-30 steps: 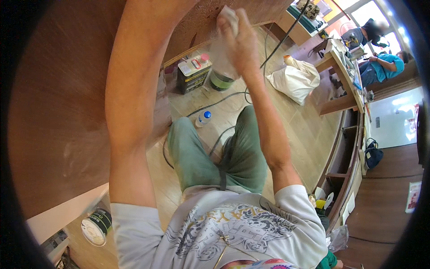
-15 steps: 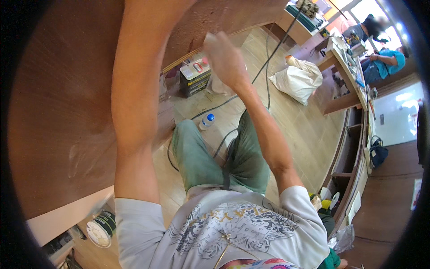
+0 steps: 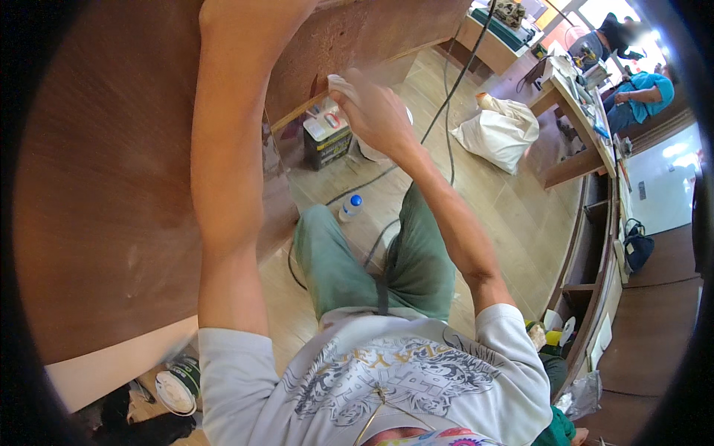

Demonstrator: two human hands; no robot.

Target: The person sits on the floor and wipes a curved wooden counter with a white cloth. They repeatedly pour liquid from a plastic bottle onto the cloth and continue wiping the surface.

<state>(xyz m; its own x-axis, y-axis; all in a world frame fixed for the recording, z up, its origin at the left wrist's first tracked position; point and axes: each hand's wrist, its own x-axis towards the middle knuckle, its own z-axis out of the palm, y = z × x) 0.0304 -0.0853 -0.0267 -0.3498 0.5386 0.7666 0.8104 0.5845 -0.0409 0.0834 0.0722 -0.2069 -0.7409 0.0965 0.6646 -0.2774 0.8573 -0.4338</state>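
Observation:
My right hand [image 3: 378, 117] is raised in front of a brown wooden panel [image 3: 349, 44], near its lower edge. Its fingers are curled together, and a small pale piece [image 3: 339, 83] shows at the fingertips. Blur hides what that piece is. My left arm [image 3: 230, 149] reaches up along a large brown wooden surface [image 3: 126, 208], and its hand is beyond the top edge of the view. Below my right hand, a dark rectangular can [image 3: 327, 145] with a pale top stands on the floor. Nearer my knees is a clear bottle [image 3: 349, 209] with a blue cap.
Black cables [image 3: 448, 111] run across the tiled floor. A white sack [image 3: 497, 139] lies to the right, by a wooden workbench [image 3: 569, 89] holding tools. Two people [image 3: 645, 97] are beyond it. At lower left sits a tub [image 3: 177, 388] with a white lid. Shelving [image 3: 587, 245] lines the right.
My right hand has shifted slightly down, its fingers still curled. The view has moved a little, so the floor items sit slightly further right and lower. More dark material shows at lower left.

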